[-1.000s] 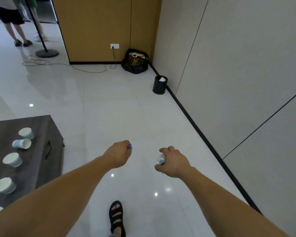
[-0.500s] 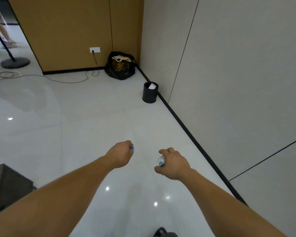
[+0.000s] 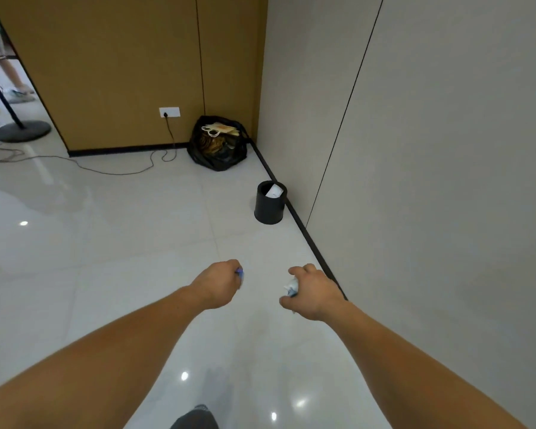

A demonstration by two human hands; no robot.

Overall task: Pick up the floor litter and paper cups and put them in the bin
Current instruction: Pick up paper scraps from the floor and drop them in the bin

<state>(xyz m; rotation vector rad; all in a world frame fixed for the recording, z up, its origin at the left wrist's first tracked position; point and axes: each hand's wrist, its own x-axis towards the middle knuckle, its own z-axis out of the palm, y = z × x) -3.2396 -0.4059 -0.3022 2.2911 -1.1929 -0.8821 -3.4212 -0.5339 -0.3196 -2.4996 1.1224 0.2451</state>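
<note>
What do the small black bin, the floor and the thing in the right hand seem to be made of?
The bin looks like matte black plastic: smooth, dull wall. The floor seems glossy pale tile, perhaps ceramic: thin joints, mirrored lamps. The right hand grips likely crumpled paper: white, creased, blue marks.

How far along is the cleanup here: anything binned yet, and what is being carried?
Done: the black bin by the wall already holds white paper. In hand: the left hand grips a small blue scrap, the right hand a crumpled white wad, both well short of the bin. Left: carry them over and drop them in. No cups or loose litter show in this view.
</note>
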